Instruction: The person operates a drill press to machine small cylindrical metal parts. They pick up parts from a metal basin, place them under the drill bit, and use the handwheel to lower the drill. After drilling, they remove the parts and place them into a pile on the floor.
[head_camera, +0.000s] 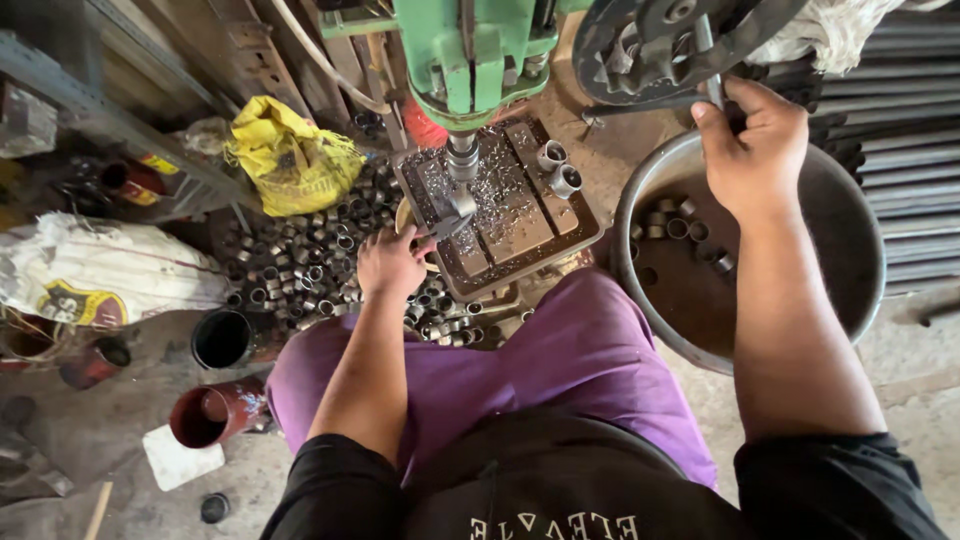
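I sit at a green drill press with purple trousers over my knees. My left hand grips pliers that pinch a short metal ring under the drill bit, on the chip-covered table. My right hand is raised and closed around the feed lever of the black handwheel. Two more rings stand at the table's far right corner.
A heap of several metal rings lies on the floor to the left. A large metal basin with several rings sits to the right. A yellow bag, a white sack, dark cans and metal bars surround me.
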